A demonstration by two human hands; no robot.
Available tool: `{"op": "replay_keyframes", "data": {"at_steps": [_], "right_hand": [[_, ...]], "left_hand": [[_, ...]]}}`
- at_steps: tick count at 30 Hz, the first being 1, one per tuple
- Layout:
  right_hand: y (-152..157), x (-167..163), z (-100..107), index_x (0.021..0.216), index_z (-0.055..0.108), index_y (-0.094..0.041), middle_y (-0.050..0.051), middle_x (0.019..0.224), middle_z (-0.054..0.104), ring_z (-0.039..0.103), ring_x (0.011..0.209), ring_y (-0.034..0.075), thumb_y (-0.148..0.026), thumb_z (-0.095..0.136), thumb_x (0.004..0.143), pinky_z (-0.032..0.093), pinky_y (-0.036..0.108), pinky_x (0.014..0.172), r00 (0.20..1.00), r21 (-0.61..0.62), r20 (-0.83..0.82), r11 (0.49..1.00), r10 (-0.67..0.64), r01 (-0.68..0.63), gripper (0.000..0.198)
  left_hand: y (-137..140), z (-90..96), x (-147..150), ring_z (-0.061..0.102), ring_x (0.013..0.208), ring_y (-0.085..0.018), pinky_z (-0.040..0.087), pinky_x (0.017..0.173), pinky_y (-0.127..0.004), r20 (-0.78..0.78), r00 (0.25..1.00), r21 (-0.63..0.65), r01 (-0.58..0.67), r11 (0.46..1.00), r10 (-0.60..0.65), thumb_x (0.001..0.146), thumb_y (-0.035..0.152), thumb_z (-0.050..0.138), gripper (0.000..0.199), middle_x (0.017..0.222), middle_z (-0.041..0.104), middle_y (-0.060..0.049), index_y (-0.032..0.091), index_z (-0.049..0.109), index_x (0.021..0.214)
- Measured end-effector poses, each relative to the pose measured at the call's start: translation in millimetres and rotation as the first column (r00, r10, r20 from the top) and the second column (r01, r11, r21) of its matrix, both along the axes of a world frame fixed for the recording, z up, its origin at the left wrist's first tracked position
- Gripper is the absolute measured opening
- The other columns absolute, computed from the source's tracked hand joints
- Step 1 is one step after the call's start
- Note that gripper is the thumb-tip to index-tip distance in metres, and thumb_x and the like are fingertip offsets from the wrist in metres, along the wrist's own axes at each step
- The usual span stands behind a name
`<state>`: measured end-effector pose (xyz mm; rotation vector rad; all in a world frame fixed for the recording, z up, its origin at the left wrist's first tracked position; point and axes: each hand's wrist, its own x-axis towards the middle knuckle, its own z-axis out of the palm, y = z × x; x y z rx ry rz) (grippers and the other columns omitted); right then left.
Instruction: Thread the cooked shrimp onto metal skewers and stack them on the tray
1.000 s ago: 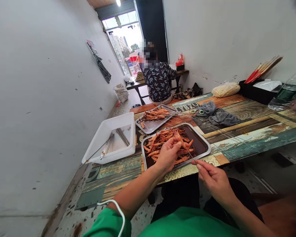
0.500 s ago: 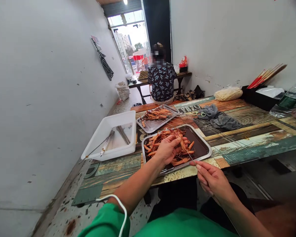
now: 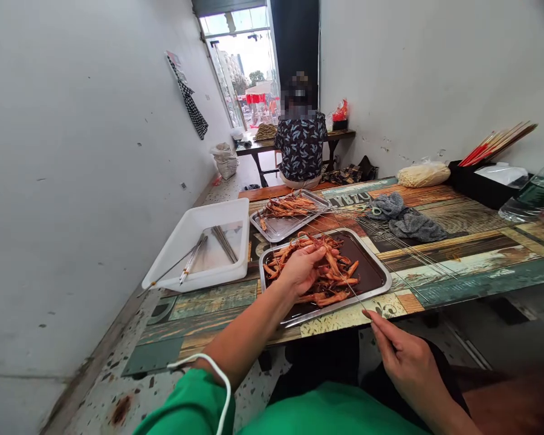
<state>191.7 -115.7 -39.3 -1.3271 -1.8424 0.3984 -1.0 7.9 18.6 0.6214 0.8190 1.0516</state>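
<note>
My left hand [image 3: 301, 270] is closed on a reddish-brown piece of meat [image 3: 332, 261], long and thin, above the near metal tray [image 3: 387, 279]. More such pieces lie heaped in that tray, in dark liquid. In my right hand [image 3: 401, 350], thumb and fingers pinch a thin metal skewer [image 3: 356, 296] beyond the tray's near edge. The skewer slants up to the piece in my left hand; whether its tip is inside the meat I cannot tell. Behind, a second metal tray [image 3: 278, 231] bears loaded skewers of similar meat [image 3: 288, 206].
A white plastic tub [image 3: 194, 211] with bundled metal skewers stands left. Loose metal skewers [image 3: 417, 257] and a grey cloth [image 3: 417, 225] lie to the right. Farther right are a noodle-like bundle [image 3: 424, 174], a black box [image 3: 474, 187] and a plastic bottle [image 3: 537, 190]. A person [image 3: 301, 148] sits beyond the table.
My right hand has moved slightly down and to the right with the skewer, away from the tray. My left hand stays at the meat. The view has shifted slightly.
</note>
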Motion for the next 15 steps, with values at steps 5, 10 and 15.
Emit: {"op": "replay_keyframes", "data": {"at_steps": [5,10,15], "right_hand": [[-1.0,-3.5,-1.8,0.110,0.067,-0.013,0.012,0.106,0.070,0.068,0.091,0.022,-0.024,0.048,0.086,0.054,0.029,0.080,0.998,-0.041,-0.062,0.999,-0.004,0.002,0.033],[2.4,-11.5,3.9,0.108,0.067,-0.015,0.001,0.055,0.061,0.059,0.049,0.012,-0.037,0.055,0.084,0.048,0.020,0.045,0.864,-0.470,-0.491,0.869,-0.112,-0.154,0.035],[10.6,-13.9,7.7,0.105,0.064,-0.017,-0.014,0.043,0.021,0.009,0.029,0.000,-0.038,0.062,0.080,0.015,0.011,0.026,0.407,-0.504,-0.863,0.585,-0.301,-0.636,0.033]], "left_hand": [[-0.8,2.1,2.5,0.068,0.076,-0.016,0.056,0.062,-0.022,0.063,0.998,-0.046,-0.001,0.999,0.004,0.086,0.009,0.048,0.013,0.085,0.068,-0.012,0.008,0.059,0.080],[-1.9,5.5,3.4,0.068,0.075,-0.016,0.056,0.062,-0.019,0.075,0.996,-0.084,-0.042,0.996,0.048,0.087,0.006,0.043,0.017,0.084,0.067,-0.013,0.006,0.057,0.077],[-0.6,7.2,-0.1,0.068,0.077,-0.016,0.057,0.066,-0.021,0.088,0.995,-0.098,-0.046,0.994,0.055,0.088,0.007,0.042,0.018,0.082,0.066,-0.013,0.005,0.058,0.079]]}}
